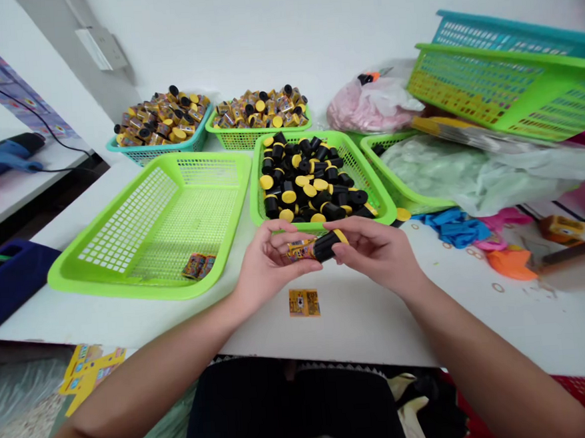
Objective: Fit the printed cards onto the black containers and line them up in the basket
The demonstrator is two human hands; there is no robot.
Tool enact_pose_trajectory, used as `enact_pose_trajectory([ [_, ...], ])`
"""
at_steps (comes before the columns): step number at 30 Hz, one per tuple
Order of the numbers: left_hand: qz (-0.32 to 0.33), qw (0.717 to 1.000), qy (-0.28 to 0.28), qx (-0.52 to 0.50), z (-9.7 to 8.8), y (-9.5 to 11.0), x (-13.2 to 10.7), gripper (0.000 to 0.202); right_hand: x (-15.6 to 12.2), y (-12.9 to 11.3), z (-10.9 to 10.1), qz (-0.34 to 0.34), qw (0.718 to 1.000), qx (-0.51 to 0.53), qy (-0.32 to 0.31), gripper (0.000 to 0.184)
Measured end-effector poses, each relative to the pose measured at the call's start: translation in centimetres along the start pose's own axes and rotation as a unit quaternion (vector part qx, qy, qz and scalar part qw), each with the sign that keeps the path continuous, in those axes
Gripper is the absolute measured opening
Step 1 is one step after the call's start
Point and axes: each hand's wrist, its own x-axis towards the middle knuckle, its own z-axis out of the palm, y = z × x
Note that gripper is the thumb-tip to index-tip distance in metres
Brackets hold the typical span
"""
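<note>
My left hand (276, 252) pinches a small printed orange label sleeve (299, 250). In my right hand (377, 250) is a small black container with a yellow cap (327, 244), lying on its side. The container's dark end meets the sleeve's opening; how far it sits inside I cannot tell. On the table below my hands lies a flat printed label (304, 302). Just beyond them stands a green basket (384, 202) heaped with black containers with yellow caps (310, 178).
To the left, a large green basket (152, 292) holds a few labelled pieces (198, 266). Behind stand a blue basket (197, 143) and another green basket (237, 140), both full of labelled containers. Stacked baskets (494, 88), plastic bags (433, 162) and balloons (456, 229) crowd the right.
</note>
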Motion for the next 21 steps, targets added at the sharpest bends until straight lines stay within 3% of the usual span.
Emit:
enact_pose_trajectory([
  [5, 0.105, 0.984, 0.032, 0.138, 0.0, -0.5, -0.4, 0.056, -0.1, 0.7, 0.6, -0.023, 1.0, -0.004, -0.006, 0.026],
  [9, 0.141, 0.963, 0.009, 0.229, -0.6, -0.7, -0.1, 0.057, -0.2, 1.5, 0.9, -0.059, 0.998, -0.028, -0.021, 0.03],
  [12, 0.097, 0.939, -0.031, 0.329, -1.1, -0.2, 0.0, 0.058, -0.3, 1.5, 0.9, -0.063, 0.995, -0.072, -0.026, 0.032],
  [15, 0.039, 0.918, -0.056, 0.391, -1.0, 0.6, -0.3, 0.066, -0.4, 1.5, 1.1, -0.035, 0.998, -0.037, -0.029, 0.035],
  [18, -0.005, 0.942, -0.051, 0.332, -0.6, 0.9, -0.7, 0.075, -0.5, 1.8, 1.6, -0.041, 0.999, -0.008, -0.009, 0.022],
  [21, -0.05, 0.978, -0.031, 0.2, -0.2, 0.8, -0.7, 0.083, -0.7, 2.1, 1.9, -0.065, 0.998, -0.007, -0.018, 0.012],
])
